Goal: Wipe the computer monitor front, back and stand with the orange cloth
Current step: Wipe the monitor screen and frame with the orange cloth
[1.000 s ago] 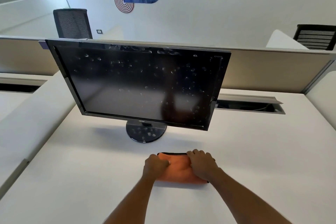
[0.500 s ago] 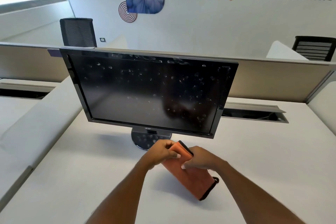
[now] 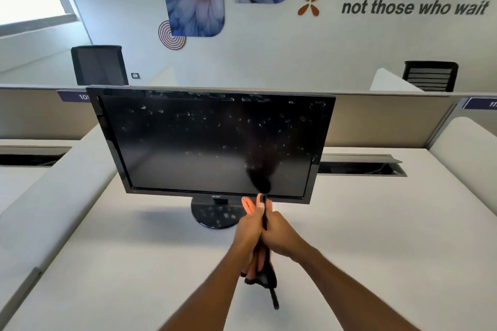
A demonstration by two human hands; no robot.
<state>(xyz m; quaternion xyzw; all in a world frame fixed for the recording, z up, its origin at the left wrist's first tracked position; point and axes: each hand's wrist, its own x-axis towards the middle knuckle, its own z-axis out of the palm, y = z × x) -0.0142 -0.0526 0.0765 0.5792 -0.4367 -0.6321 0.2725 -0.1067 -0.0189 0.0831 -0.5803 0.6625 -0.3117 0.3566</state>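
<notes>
A black monitor [image 3: 209,142] stands on a white desk [image 3: 363,236], its dark screen speckled with pale smudges. Its round black stand [image 3: 212,213] is smudged too. Just in front of the stand, my left hand [image 3: 248,231] and my right hand [image 3: 281,236] are pressed together around the orange cloth [image 3: 251,204], held edge-on above the desk. Only the cloth's top corner and its dark-edged lower end, with a black loop, show; the rest is hidden between my hands.
A beige partition [image 3: 376,118] runs behind the monitor. An open cable tray [image 3: 360,166] is cut into the desk at the right, another at the far left. Two black chairs [image 3: 99,64] stand beyond the partition. A rounded white divider [image 3: 53,191] borders the desk's left side.
The cloth lay flat on the desk under both hands; I have lifted it and turned it upright between my hands, closer to the monitor's lower edge. My view has tilted upward.
</notes>
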